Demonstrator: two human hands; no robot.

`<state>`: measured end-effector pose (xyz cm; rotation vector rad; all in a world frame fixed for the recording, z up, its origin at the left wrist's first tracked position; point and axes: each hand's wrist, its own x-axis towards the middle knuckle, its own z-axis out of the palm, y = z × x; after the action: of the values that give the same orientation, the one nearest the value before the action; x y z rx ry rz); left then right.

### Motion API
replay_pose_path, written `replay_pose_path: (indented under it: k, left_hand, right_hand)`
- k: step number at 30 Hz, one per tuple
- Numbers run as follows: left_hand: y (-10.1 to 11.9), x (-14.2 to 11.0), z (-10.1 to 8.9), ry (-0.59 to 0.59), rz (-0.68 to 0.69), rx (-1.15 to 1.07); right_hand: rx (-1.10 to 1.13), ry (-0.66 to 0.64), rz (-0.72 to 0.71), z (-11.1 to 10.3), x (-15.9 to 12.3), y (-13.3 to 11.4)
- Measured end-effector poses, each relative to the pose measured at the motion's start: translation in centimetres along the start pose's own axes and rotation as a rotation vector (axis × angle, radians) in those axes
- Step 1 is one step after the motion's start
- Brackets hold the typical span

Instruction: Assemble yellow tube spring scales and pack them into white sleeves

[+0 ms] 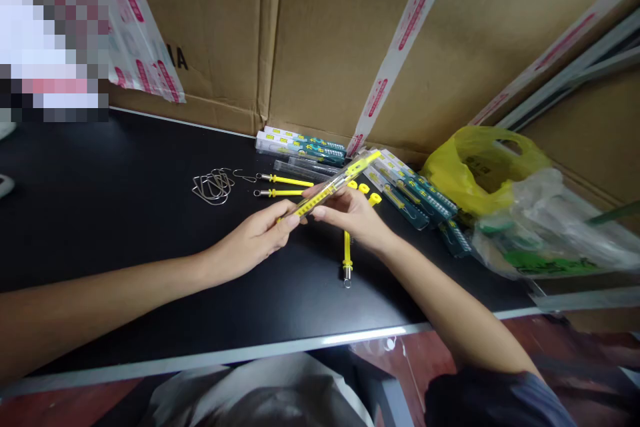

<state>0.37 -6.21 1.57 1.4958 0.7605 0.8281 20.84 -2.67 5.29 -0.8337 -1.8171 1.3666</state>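
A clear-cased yellow spring scale [325,193] is held aslant above the black table, its upper end pointing away to the right. Fingers of my left hand [263,233] pinch its lower end, while my right hand [357,217] grips it near the middle. Behind the hands lie two yellow spring-scale inner parts [287,181] with metal rings. Another yellow part [347,257] lies below my right hand, partly covered by it. Several yellow ends [374,199] show just past the right fingers. To the left is a small heap of wire hooks [213,187].
Printed boxes [300,145] lie at the back, with more boxes [420,190] to the right and clear plastic cases [310,169] between. A yellow bag [480,167] and a clear bag [550,227] sit on the right. Cardboard [320,47] walls off the back.
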Motion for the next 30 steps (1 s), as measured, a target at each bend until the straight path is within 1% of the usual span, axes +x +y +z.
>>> replay_pose_path:
  k: [2, 3, 5, 6, 7, 8, 9, 11, 15, 20, 23, 26, 28, 30]
  left_hand:
    - [-0.3, 0.3, -0.2, 0.048, 0.009, -0.029]
    - [-0.5, 0.4, -0.4, 0.077, 0.017, -0.032]
    - [-0.7, 0.6, -0.8, 0.135, 0.042, -0.026]
    - [-0.8, 0.6, -1.0, 0.163, 0.056, -0.023]
    - [-0.9, 0.7, -1.2, 0.19, 0.069, -0.022]
    - [-0.9, 0.8, -1.4, 0.214, 0.079, -0.024]
    - [-0.9, 0.8, -1.5, 0.232, 0.086, -0.025]
    - [-1.0, 0.9, -1.7, 0.25, 0.089, -0.025]
    - [-1.0, 0.9, -1.7, 0.256, 0.095, -0.011]
    - [-1.1, 0.7, -1.6, 0.248, 0.097, -0.019]
    - [-1.1, 0.7, -1.5, 0.238, 0.093, -0.011]
    - [-1.0, 0.7, -1.4, 0.219, 0.101, -0.006]
    - [-1.0, 0.6, -1.4, 0.212, 0.109, -0.007]
    - [-1.0, 0.6, -1.4, 0.212, 0.114, -0.001]
  right_hand:
    - [-0.214, -0.024, -0.006, -1.8, -0.4, -1.4]
    - [-0.364, -0.067, 0.005, -2.7, -0.8, -2.2]
    - [-0.658, -0.249, 0.034, -4.3, -1.6, -3.8]
    - [-0.763, -0.379, 0.066, -4.8, -2.0, -4.4]
    - [-0.851, -0.49, 0.095, -5.1, -2.4, -4.7]
    - [-0.942, -0.546, 0.123, -5.1, -2.7, -4.9]
    - [-1.013, -0.575, 0.151, -4.9, -2.9, -4.8]
    - [-1.086, -0.579, 0.18, -4.2, -2.9, -4.3]
    - [-1.075, -0.579, 0.17, -2.8, -2.3, -3.4]
    - [-1.066, -0.489, 0.054, -1.8, -1.7, -2.5]
    - [-1.109, -0.381, -0.012, -0.9, -1.1, -1.1]
    - [-1.214, -0.186, -0.068, -0.2, -0.3, 0.7]
    - [-1.28, -0.091, -0.072, 0.1, 0.3, 1.7]
    - [-1.312, -0.036, -0.061, 0.2, 0.8, 2.2]
